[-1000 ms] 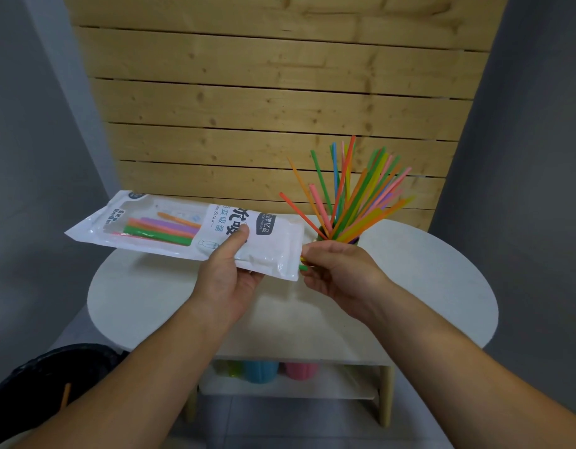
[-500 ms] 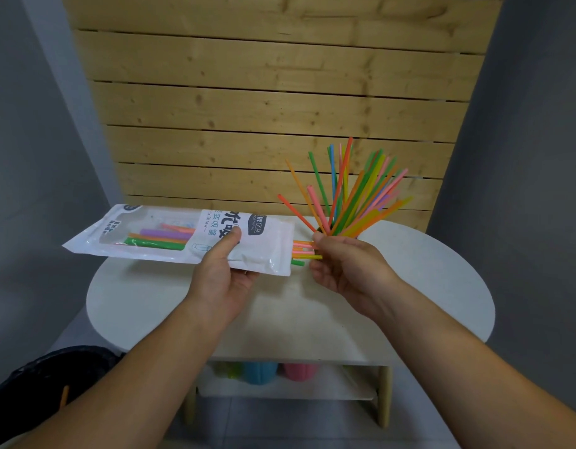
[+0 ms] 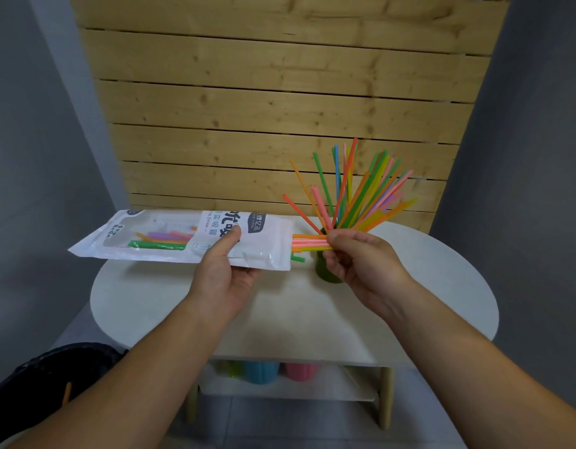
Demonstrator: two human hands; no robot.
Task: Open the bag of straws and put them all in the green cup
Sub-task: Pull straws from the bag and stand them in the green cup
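Left hand [image 3: 223,280] grips opened bag [image 3: 183,239]; right hand [image 3: 361,257] pinches straws [image 3: 309,244] leaving bag mouth. Green cup [image 3: 325,273] right, already well filled; few straws left inside bag.

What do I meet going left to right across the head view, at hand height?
White plastic straw bag → left hand gripping it → orange and pink straws poking from its mouth → right hand pinching them.

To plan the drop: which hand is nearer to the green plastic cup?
Right. The right hand is directly in front of the green plastic cup; the left hand is farther left.
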